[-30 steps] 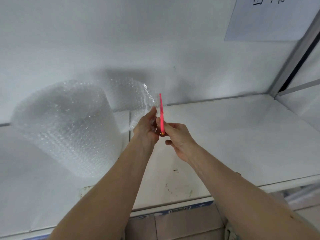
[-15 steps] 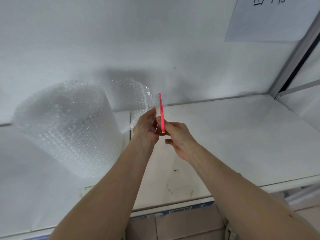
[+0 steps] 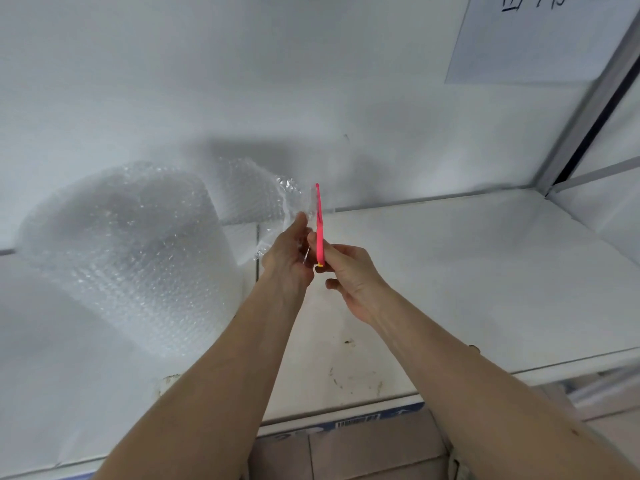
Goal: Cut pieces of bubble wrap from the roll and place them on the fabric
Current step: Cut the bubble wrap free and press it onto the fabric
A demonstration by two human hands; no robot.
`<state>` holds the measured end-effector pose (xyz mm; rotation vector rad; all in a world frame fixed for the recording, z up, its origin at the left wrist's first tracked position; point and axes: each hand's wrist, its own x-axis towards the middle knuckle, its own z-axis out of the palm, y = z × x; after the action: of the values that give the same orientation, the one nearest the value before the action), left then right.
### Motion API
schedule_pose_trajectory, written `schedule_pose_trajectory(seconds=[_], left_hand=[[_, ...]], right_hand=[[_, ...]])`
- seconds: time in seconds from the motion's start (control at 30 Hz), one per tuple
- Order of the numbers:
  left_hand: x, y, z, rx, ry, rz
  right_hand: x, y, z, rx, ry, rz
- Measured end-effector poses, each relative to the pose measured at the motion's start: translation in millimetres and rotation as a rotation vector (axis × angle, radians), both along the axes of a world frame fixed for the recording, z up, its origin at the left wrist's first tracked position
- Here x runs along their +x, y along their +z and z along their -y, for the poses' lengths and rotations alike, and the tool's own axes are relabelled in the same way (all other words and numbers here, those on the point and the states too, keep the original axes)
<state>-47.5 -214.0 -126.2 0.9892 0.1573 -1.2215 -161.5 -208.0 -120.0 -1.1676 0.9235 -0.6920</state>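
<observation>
1. Position of the work: the bubble wrap roll [image 3: 128, 258] stands upright on the white table [image 3: 450, 271], to my left. Its loose sheet [image 3: 256, 195] trails right from the roll, raised off the surface, to where my two hands meet.
2. Left hand [image 3: 289, 261]: my fingers are pinched on the free edge of the sheet, holding it up.
3. Right hand [image 3: 349, 275]: my fingers are closed around the lower end of a pink cutter [image 3: 319, 226], which stands upright with its tip against the sheet's edge. I cannot tell whether it has one blade or two.
4. Handling, as I judge it:
   - The sheet is very light, soft and limp; it will sag or fold unless kept taut.
   - The film looks slick, so a pinch close beside the cut line should hold best.
   - The bubbles may burst under a hard squeeze; grip the edge only.
   - The roll is bulky but probably light, and could shift if the sheet is pulled hard.
5. Surface: the table is flat, white and bare to the right, with dark scuffs near its front edge. No fabric is distinguishable here.
6. Room: a plain white wall [image 3: 311, 81] rises just behind the table, a sheet of paper [image 3: 533, 39] is fixed to it upper right, and a metal frame [image 3: 588, 98] stands at the right corner.
</observation>
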Motion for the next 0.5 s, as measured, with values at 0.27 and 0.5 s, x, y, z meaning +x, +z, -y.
schedule_pose_trajectory(seconds=[0.27, 0.5], left_hand=[[-3.4, 4.2, -1.4, 0.001, -0.004, 0.014], [-5.4, 6.0, -5.2, -0.007, -0.019, 0.032]], right_hand=[[-0.1, 0.2, 0.3, -0.031, -0.002, 0.002], [-0.9, 4.8, 1.5, 0.02, 0.012, -0.005]])
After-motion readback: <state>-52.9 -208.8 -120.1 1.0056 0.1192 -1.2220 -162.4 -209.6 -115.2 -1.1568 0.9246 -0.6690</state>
